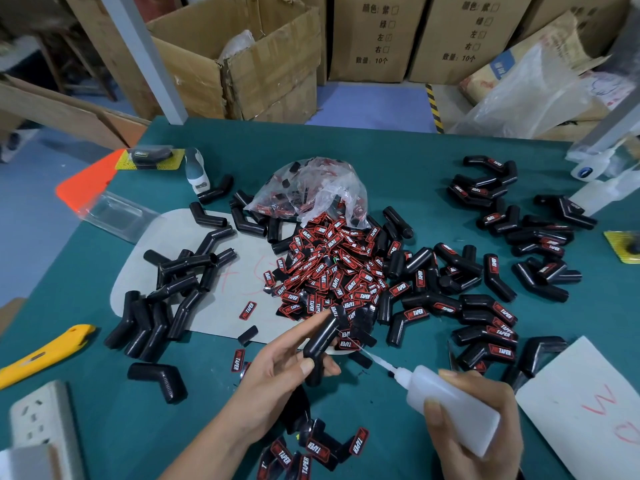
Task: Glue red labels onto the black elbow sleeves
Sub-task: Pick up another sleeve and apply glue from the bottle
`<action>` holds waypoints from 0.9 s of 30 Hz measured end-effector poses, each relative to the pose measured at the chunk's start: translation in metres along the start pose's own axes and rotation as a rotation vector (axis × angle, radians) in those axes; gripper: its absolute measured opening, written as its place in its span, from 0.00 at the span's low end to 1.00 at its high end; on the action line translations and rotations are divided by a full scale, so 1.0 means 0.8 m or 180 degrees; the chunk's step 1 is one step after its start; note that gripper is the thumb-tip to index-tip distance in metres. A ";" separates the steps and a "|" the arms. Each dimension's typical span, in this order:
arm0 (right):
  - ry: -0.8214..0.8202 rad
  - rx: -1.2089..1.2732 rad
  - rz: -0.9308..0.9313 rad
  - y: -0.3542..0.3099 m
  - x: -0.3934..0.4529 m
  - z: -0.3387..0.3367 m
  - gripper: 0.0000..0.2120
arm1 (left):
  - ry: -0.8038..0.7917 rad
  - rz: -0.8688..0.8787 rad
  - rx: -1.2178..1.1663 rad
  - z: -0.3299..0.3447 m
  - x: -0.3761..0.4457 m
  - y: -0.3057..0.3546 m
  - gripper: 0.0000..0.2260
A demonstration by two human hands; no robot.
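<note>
Black elbow sleeve [320, 344] in the left hand [277, 368], glue bottle [446, 400] in the right hand [474, 427].

The left hand's fingers and thumb curl round the sleeve's lower leg, index finger lying along its upper leg. The right hand grips the translucent bottle, whose thin nozzle points up-left and ends just beside the sleeve; whether the tip touches it is too fine to tell. Beyond the left fingertips lies the heap of red labels [332, 271], spilling from a crumpled plastic bag [311, 192] whose contents are blurred. Labelled sleeves [485, 323] lie above the right hand, bare sleeves [166, 299] left of the left hand. The yellow knife [45, 355] is cut off at the frame edge.
</note>
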State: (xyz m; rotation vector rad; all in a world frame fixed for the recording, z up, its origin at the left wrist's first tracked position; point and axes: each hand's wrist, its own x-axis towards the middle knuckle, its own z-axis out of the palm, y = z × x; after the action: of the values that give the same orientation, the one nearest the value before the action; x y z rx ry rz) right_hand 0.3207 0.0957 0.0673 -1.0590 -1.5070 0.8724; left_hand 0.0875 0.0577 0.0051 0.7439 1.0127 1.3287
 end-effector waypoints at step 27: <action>0.0041 0.0203 0.0069 0.004 -0.001 0.002 0.12 | -0.0052 -0.0009 -0.0032 -0.003 0.000 -0.003 0.29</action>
State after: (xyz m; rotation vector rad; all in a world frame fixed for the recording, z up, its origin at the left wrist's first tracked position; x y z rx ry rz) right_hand 0.3201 0.0961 0.0639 -1.0343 -1.4502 0.9213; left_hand 0.0866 0.0570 0.0022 0.7445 0.9932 1.3225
